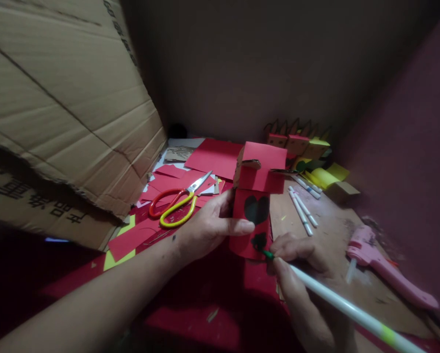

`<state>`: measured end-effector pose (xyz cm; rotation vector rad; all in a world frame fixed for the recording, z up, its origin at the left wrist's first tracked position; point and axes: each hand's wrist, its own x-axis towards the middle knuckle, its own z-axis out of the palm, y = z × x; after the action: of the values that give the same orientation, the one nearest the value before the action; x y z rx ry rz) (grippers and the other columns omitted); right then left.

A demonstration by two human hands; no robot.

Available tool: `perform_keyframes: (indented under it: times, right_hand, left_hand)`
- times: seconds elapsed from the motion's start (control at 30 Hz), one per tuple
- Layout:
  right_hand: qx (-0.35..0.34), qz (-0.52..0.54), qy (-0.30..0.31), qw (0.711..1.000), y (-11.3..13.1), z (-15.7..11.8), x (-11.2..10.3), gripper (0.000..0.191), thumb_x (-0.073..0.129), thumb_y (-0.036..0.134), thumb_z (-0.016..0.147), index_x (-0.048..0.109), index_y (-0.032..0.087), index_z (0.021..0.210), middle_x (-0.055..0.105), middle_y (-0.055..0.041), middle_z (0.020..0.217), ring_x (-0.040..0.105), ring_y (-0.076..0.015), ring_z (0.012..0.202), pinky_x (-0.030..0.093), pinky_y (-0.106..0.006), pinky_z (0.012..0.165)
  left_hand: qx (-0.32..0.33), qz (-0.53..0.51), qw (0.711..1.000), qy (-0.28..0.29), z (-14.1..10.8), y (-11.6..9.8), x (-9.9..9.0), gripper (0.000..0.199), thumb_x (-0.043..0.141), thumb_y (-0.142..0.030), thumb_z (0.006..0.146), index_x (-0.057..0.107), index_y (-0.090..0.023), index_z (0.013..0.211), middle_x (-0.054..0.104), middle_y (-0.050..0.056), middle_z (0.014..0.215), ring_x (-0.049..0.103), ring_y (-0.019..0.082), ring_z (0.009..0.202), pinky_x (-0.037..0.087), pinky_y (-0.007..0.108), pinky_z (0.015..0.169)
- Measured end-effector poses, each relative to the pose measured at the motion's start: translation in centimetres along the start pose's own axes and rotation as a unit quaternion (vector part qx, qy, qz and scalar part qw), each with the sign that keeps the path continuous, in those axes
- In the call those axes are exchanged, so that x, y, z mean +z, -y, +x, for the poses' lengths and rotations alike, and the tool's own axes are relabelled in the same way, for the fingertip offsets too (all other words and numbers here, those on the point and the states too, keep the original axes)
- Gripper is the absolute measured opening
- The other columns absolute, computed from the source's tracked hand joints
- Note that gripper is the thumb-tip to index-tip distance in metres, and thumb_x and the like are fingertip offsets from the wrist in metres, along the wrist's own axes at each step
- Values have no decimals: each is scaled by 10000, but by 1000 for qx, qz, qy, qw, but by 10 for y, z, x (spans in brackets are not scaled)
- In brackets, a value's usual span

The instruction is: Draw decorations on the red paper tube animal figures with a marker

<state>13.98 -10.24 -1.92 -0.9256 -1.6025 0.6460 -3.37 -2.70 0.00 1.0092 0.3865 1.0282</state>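
A red paper-covered cardboard figure [242, 240] stands tilted up in my left hand [220, 223], whose thumb lies across its front. The figure has a boxy top with cardboard flaps sticking out and a dark heart shape [256, 210] below it. Under the heart is a smaller dark patch [258, 240]. My right hand [304, 279] grips a white marker pen [337, 296] with a green tip and a yellow-green band. The green tip touches the figure at the edge of the smaller patch.
Scissors [178, 206] with red and yellow handles lie on red paper sheets [214, 158] at left. White markers [303, 211] and a pink glue gun [389, 267] rest on a brown board at right. Paper-covered boxes [297, 142] stand behind. Large cardboard [73, 98] leans at left.
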Motion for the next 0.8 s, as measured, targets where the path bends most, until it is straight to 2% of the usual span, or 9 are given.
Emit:
perform_keyframes:
  times: [0.2,0.4,0.57,0.7,0.8]
  right_hand:
    - [7,38,-5,999,-1,0,1,182,565,114,956,555,277,876,605,52,761,577,-98,661,502,-158,610]
    - [-1,6,-38,999,1,2,5,152,597,135,953,594,282,917,654,46,802,608,-84,632,514,-138,577]
    - [14,8,-45,999,1,1,4,134,624,151,949,617,282,920,679,35,799,639,-98,621,531,-167,567]
    - [23,16,-37,999,1,1,3,147,637,145,935,618,277,873,669,39,762,597,-98,582,496,-172,531]
    - [20,26,-22,999,2,1,2,169,605,129,942,592,275,859,648,45,761,585,-95,605,491,-165,558]
  left_hand:
    - [1,5,1000,1,1,0,-2,389,855,-184,680,654,-167,1014,684,52,958,623,184,889,485,317,844]
    - [8,9,1000,10,0,1,-1,363,838,-193,704,658,-167,1018,690,56,964,629,187,882,488,324,847]
    - [5,6,1000,7,1,0,-1,396,850,-180,676,654,-176,1020,685,51,968,625,195,888,481,329,846]
    - [-2,0,1000,-5,1,0,-2,425,863,-173,645,654,-180,1015,672,45,962,611,198,890,466,322,827]
    - [-7,-1,1000,-10,0,-1,0,416,866,-177,643,654,-177,1002,660,41,953,607,199,886,458,325,832]
